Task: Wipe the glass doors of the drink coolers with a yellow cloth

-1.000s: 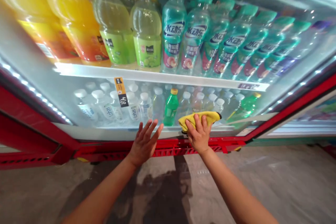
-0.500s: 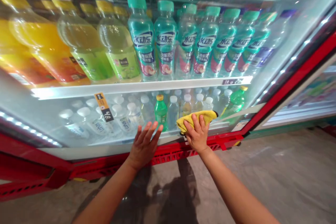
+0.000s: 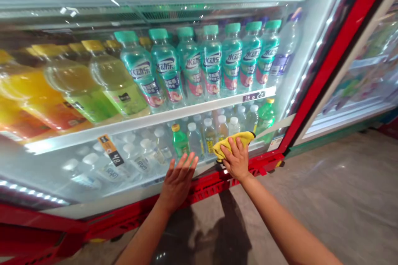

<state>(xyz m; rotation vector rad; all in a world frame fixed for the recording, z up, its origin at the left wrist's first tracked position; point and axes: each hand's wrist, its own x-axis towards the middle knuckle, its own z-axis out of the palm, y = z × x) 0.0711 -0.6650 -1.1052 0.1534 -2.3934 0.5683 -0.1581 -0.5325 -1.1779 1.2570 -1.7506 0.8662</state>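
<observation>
**Cloth [image 3: 231, 145] pressed low on cooler glass [image 3: 93, 186]**

Both arms reach forward from below, the elbows out of view. The right hand [image 3: 236, 159] sits just above the red bottom rail [image 3: 217, 184] of the cooler, its fingers curled over the bunched yellow cloth, holding it to the glass towards the rail's right end. The left hand [image 3: 178, 182], also just above the rail and left of the cloth, holds nothing; its fingers fan wide, palm towards the glass. Whether its fingertips touch, I cannot tell. Higher above the rail, the glass runs past teal-capped bottles [image 3: 211, 60], with neither hand there. No wipe marks or wet streaks show, so how much glass has been covered cannot be judged.
</observation>
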